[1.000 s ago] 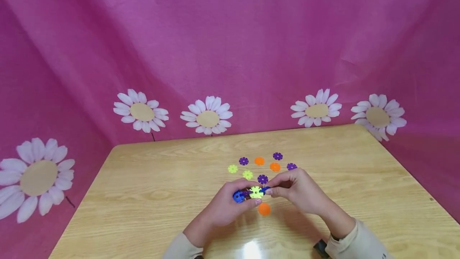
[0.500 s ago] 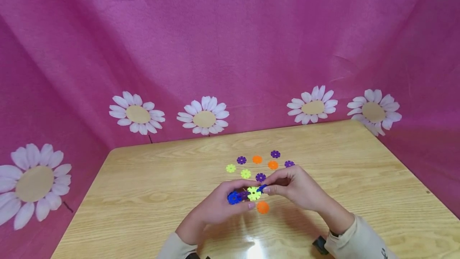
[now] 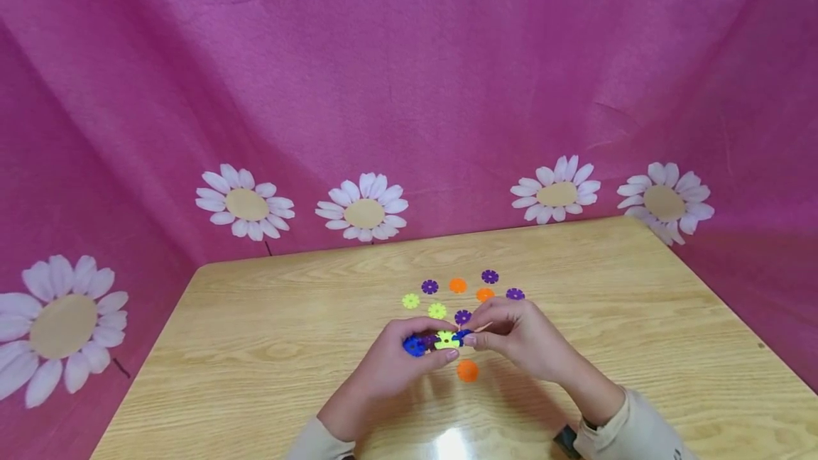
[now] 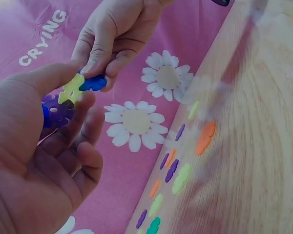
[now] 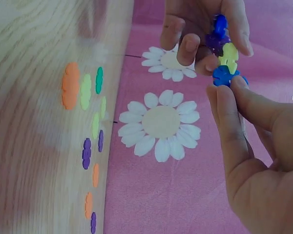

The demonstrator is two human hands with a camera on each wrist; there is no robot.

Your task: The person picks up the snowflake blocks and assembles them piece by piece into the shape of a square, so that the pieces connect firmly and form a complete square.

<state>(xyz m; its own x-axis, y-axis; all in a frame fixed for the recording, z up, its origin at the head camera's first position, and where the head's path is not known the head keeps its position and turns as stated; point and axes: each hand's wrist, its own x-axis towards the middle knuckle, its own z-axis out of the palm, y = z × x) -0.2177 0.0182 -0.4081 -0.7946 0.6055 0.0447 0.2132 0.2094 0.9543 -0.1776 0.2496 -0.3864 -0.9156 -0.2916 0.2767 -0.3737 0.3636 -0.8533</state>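
Observation:
Both hands meet above the table around a short chain of notched plastic discs. My left hand (image 3: 393, 368) holds the chain's left part, a blue disc (image 3: 414, 346) and a purple disc (image 4: 57, 111), between thumb and fingers. A yellow disc (image 3: 446, 340) links on from the purple one. At the right end is another blue disc (image 5: 224, 75), joined edge to edge with the yellow disc; my right hand (image 3: 533, 343) pinches it between thumb and index finger. In the left wrist view the left hand partly covers the first blue disc.
Loose discs lie flat beyond the hands: purple (image 3: 490, 276), orange (image 3: 457, 285) and yellow (image 3: 411, 301) ones. A nearer orange disc (image 3: 468, 371) lies just below the chain. A green disc (image 5: 99, 80) shows in the wrist views. A pink flowered cloth (image 3: 409, 91) surrounds the wooden table (image 3: 255, 346).
The chain has tilted slightly between the hands, and the left thumb now lies closer to the yellow disc. Both hands keep their hold; the loose discs stay put while the head view shifts a little.

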